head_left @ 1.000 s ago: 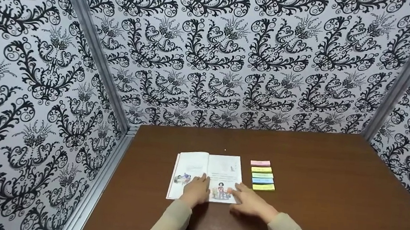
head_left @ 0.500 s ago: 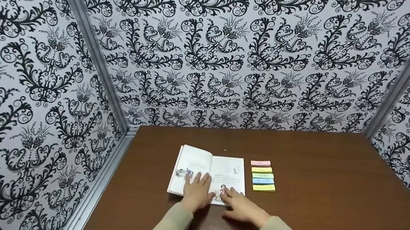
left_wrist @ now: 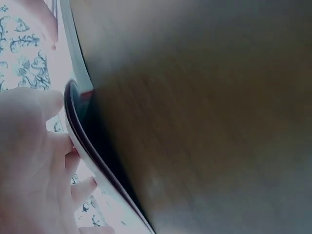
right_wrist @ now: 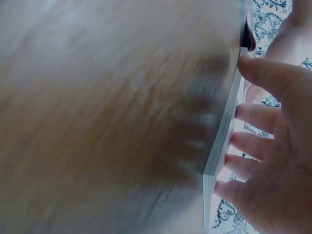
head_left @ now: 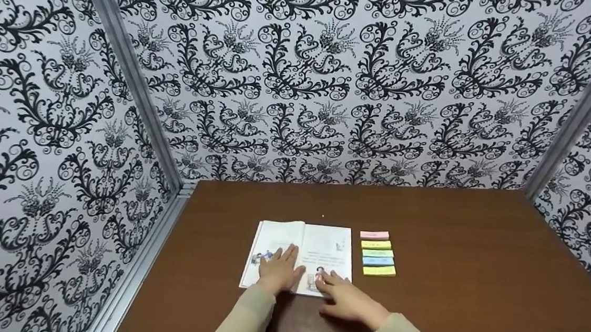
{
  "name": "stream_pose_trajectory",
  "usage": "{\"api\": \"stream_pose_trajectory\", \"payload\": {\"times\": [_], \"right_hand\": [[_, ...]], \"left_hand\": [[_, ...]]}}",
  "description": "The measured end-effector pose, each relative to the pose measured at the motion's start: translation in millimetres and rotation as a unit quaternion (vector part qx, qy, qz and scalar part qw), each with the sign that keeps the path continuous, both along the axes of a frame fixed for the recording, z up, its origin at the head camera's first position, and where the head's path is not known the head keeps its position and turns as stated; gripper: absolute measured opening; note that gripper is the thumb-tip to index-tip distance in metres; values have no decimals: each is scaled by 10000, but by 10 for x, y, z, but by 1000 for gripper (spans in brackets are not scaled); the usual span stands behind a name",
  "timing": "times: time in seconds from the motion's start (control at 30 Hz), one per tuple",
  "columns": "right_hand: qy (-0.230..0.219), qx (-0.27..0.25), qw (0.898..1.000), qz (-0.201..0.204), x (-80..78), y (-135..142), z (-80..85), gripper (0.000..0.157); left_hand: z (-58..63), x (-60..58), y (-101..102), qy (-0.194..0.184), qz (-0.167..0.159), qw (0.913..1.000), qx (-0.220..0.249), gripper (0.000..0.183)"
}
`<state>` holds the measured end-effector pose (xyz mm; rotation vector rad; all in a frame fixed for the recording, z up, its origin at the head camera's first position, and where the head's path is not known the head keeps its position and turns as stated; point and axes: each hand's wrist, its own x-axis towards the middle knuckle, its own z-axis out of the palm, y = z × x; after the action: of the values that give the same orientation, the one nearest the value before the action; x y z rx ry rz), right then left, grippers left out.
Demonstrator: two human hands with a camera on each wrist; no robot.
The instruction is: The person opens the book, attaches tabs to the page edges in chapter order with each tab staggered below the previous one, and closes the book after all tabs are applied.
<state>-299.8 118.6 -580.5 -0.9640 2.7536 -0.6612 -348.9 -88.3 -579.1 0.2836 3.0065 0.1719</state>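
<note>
An open book (head_left: 321, 240) with printed text and small coloured pictures lies on the brown table. My left hand (head_left: 279, 271) rests spread on the left page beside the fold, its fingers straight. On the lower right page lie the fingers of my right hand (head_left: 347, 296), extended over a picture of a figure. The left wrist view shows the left part of the book (left_wrist: 112, 183) bowed up near the spine, with a dark gap beneath it. In the right wrist view, the thick page block (right_wrist: 226, 122) runs along under the right fingertips.
Several sticky-note pads (head_left: 377, 253) in pink, yellow, green and blue form a column just right of the book. A tiny white speck lies behind it on the table (head_left: 453, 242). Patterned walls (head_left: 302, 82) with grey metal posts (head_left: 129, 68) enclose the table.
The left side of the book lifted and tilted, then came down flatter under my left hand. My right hand moved left from the book's edge onto the right page.
</note>
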Motion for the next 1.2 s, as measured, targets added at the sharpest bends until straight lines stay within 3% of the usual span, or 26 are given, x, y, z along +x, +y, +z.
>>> {"api": "stream_pose_trajectory", "payload": {"times": [0.23,0.47,0.6,0.7,0.8,1.2], "right_hand": [[102,96,9999,0,-16,16,-35,63],[504,326,9980,213,-113,-81,49,51],[499,324,9978,284,-218,-214,125,56],[85,256,9995,144,-280,-320,135,67],[-116,314,9994,-1,-360,-405,103,69],[198,730,9950,-654,-607,-607,41,67]], "left_hand": [[9,-177,-139,-136,226,9980,579,54],[71,-215,-267,-308,38,9983,489,50],[72,-249,-227,-258,1,9991,346,50],[49,-240,-184,-260,19,9992,290,49],[9,-243,-165,-228,-5,9994,276,49],[3,-254,-212,-2,-38,9998,182,49]]}}
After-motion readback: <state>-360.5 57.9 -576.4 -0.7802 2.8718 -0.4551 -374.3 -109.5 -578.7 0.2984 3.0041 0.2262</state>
